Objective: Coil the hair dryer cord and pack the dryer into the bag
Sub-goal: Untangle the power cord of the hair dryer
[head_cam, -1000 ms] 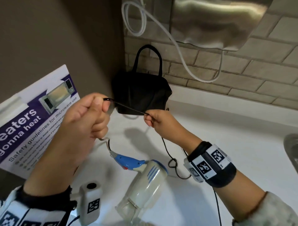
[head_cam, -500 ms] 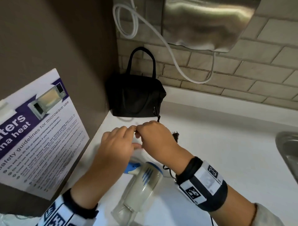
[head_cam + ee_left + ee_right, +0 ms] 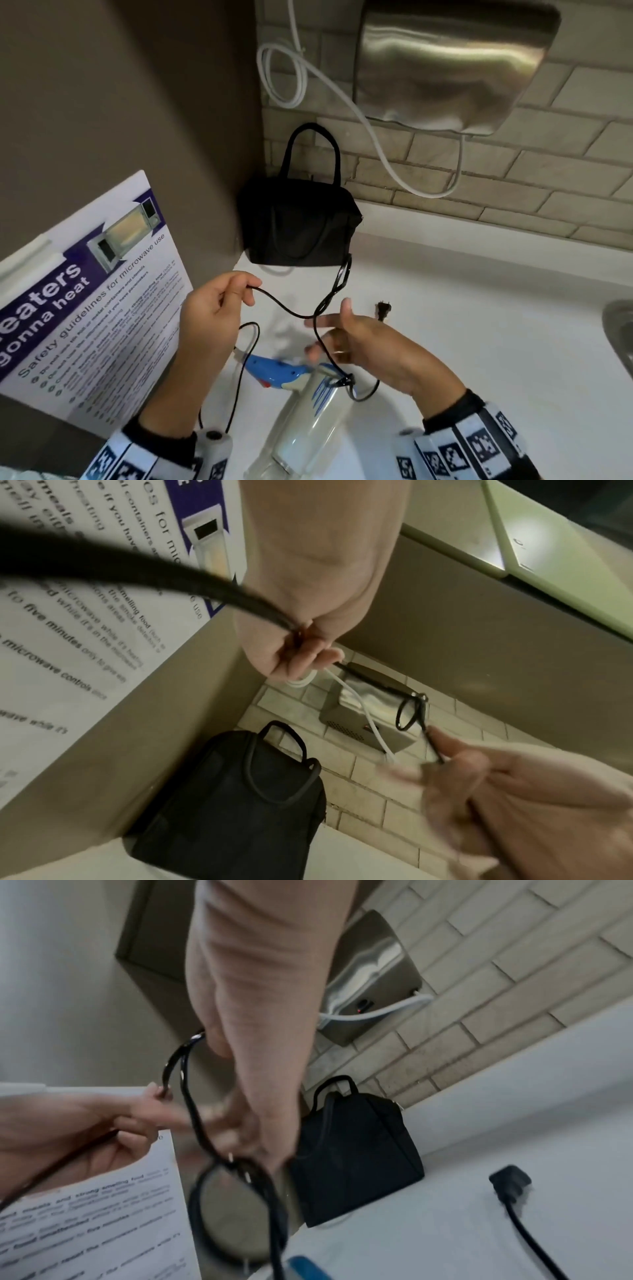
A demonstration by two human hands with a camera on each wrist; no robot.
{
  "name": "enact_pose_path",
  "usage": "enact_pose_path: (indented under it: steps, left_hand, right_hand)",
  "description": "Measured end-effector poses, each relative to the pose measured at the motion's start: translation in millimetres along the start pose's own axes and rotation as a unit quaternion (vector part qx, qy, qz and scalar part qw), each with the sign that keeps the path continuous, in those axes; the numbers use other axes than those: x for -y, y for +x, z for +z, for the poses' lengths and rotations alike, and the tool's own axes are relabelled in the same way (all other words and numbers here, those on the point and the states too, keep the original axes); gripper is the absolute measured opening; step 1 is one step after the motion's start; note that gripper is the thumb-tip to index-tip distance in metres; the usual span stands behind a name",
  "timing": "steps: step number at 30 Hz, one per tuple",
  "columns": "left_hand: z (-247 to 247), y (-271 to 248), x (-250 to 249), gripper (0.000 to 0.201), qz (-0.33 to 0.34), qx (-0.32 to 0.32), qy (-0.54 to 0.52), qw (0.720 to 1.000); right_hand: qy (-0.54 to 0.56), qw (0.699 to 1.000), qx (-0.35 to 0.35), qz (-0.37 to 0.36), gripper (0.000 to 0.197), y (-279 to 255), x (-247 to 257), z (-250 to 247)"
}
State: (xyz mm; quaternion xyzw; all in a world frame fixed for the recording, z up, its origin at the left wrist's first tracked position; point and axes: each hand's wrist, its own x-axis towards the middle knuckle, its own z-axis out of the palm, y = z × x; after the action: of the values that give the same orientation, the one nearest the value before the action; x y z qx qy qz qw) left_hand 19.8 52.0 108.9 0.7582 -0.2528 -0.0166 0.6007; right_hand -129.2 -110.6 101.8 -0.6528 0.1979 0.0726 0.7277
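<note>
The cream hair dryer (image 3: 308, 421) with a blue handle (image 3: 270, 371) lies on the white counter (image 3: 479, 359), below both hands. Its black cord (image 3: 291, 310) loops loosely in the air, with a knot-like tangle by the dryer. My left hand (image 3: 248, 291) pinches the cord, and the left wrist view shows that pinch (image 3: 308, 656) close up. My right hand (image 3: 329, 318) has straight, blurred fingers, and the cord runs between its thumb and fingers. The plug (image 3: 383, 310) lies on the counter behind that hand. The black bag (image 3: 298, 233) stands shut in the back corner.
A microwave safety poster (image 3: 85, 308) leans on the brown wall at the left. A steel wall unit (image 3: 452, 65) with a white cable (image 3: 342, 92) hangs over the brick wall. A sink rim (image 3: 620, 325) shows at the far right.
Half a second ago both hands met low over the dryer. They have since parted: the left lifted left with the cord, and the right spread its fingers.
</note>
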Motion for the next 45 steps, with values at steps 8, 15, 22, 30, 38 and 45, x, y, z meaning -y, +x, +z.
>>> enact_pose_path:
  steps: [8,15,22,30,38,45]
  left_hand:
    - [11,-21,-2,0.030,0.052,0.197,0.076,0.976]
    - [15,-19,-31,0.027,-0.005,0.220,-0.014,0.975]
    - [-4,-19,-53,0.034,-0.016,0.240,-0.107,0.965]
    - [-2,-5,-12,0.034,-0.090,0.166,0.008,0.982]
    - [-5,2,-10,0.036,-0.153,0.204,-0.113,0.960]
    - [-28,-5,-33,0.035,-0.054,0.391,-0.052,0.917]
  right_hand:
    - [0.021,0.988,-0.118,-0.094,0.030,-8,17,4]
    - [-0.018,0.986,-0.127,-0.105,0.028,-10,10,4]
    - [-0.050,0.971,-0.211,-0.104,0.025,2,-1,-5]
    - [0.130,0.970,-0.092,-0.186,0.029,-4,5,-9]
    - [-0.079,0.993,0.013,-0.089,0.018,-12,9,-14]
    - [0.006,0.987,-0.152,-0.054,0.016,14,14,-34]
